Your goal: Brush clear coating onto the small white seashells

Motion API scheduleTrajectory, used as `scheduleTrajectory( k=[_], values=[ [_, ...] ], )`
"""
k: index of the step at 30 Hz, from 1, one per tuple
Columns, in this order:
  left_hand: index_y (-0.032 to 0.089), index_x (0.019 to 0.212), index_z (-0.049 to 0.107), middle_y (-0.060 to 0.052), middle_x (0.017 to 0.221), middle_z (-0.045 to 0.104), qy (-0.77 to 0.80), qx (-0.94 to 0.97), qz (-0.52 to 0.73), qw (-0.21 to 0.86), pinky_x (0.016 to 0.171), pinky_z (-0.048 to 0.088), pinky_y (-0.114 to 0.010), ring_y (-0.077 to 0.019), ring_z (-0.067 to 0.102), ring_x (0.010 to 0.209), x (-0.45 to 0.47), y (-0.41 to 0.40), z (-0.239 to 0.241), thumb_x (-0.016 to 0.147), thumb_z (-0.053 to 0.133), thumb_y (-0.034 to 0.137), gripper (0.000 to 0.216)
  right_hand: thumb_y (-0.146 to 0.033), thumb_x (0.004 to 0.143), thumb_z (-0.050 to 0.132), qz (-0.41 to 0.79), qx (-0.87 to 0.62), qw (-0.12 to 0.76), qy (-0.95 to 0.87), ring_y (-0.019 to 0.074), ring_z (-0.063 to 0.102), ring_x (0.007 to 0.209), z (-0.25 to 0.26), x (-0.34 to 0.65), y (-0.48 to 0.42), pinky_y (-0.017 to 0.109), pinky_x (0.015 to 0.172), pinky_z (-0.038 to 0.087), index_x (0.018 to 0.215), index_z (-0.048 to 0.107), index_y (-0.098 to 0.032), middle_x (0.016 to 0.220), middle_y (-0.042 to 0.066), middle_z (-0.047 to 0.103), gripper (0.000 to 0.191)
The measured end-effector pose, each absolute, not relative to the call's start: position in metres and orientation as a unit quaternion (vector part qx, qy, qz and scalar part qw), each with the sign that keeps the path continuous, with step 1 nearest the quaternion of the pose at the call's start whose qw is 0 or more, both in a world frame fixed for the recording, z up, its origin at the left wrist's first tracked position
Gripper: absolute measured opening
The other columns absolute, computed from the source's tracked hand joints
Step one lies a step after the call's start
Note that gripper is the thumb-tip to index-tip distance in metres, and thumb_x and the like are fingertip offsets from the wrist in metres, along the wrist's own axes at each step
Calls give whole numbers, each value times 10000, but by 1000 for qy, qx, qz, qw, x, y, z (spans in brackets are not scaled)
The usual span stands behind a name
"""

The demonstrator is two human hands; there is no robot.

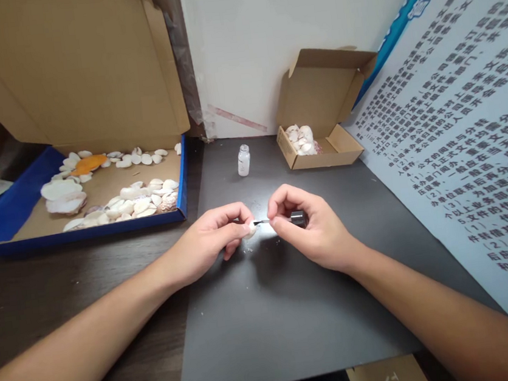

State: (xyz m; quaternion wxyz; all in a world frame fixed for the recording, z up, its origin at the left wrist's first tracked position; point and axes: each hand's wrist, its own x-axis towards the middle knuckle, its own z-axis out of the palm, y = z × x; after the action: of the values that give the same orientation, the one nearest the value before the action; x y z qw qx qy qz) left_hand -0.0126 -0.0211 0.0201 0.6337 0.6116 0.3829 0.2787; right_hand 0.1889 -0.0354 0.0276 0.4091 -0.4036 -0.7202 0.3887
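Note:
Between thumb and fingers, my left hand (217, 234) pinches a small white seashell (251, 230) above the dark mat. My right hand (310, 224) grips a small brush (298, 218) by its black cap, with the thin stem pointing left. The brush tip meets the edge of the shell, though whether it presses on it is too small to tell. Behind both hands stands an uncapped little glass bottle (244, 161) with whitish contents.
On the left lies an open blue-edged box (80, 236) of white shells with one orange piece (88, 164). A smaller open cardboard box (324, 160) of shells stands back right. Light specks dot the dark grey mat (252, 337). A printed board (469, 147) leans along the right.

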Motion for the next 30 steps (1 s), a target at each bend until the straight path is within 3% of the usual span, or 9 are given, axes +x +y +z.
scheduleTrajectory(
  k=[30],
  values=[
    [192,791,550,57,593,435,389,641,255,610,551,329,-221,-100,409,562,-13,-22,21,872,566,342,171,-108,796,549,374,-402,409,-729,99,473,580,28,188,-38,238,556,376,783,564,-206,659,-43,529,99]
  ],
)
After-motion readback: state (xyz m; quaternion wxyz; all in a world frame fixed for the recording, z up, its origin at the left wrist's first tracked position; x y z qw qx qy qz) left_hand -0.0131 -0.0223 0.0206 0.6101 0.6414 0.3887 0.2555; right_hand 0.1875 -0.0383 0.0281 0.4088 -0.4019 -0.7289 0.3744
